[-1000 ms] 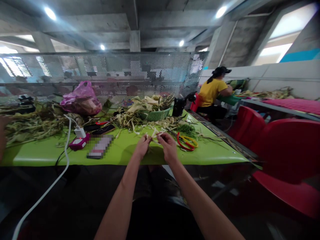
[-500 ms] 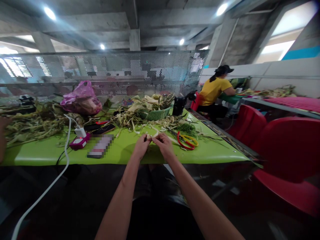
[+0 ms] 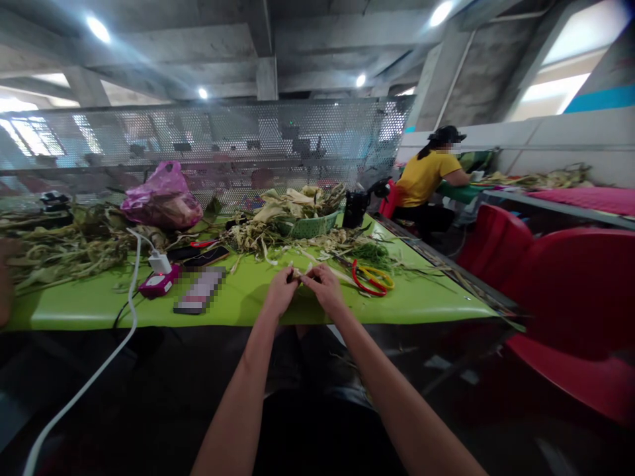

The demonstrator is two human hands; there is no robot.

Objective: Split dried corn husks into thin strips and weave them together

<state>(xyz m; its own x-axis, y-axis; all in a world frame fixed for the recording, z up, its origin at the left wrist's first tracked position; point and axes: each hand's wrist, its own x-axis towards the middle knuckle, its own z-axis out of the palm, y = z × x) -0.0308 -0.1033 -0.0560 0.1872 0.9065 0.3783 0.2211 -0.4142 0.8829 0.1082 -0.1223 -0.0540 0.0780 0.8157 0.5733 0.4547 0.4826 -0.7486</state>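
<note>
Over the front edge of the green table [image 3: 421,307], my left hand [image 3: 281,292] and my right hand [image 3: 325,289] meet with thumbs and fingertips pinched. Between them is a small pale piece of dried husk [image 3: 296,272]; its exact shape is too small to make out. Both hands are closed on it. Just right of my right hand lies a pair of scissors [image 3: 371,290] with red and yellow loop handles. Behind my hands, loose pale husk scraps [image 3: 270,260] are scattered on the table.
A green basket [image 3: 308,228] heaped with dried husks stands behind. Leftward are a phone [image 3: 201,291], a purple power socket [image 3: 157,283] with a white cable, a pink plastic bag [image 3: 161,195] and piled husks. Red chairs [image 3: 570,291] and a seated person [image 3: 426,175] are rightward.
My hands stay almost in place, still pinching the husk. Less of the pale strip shows above my right fingertips. The view has shifted very slightly.
</note>
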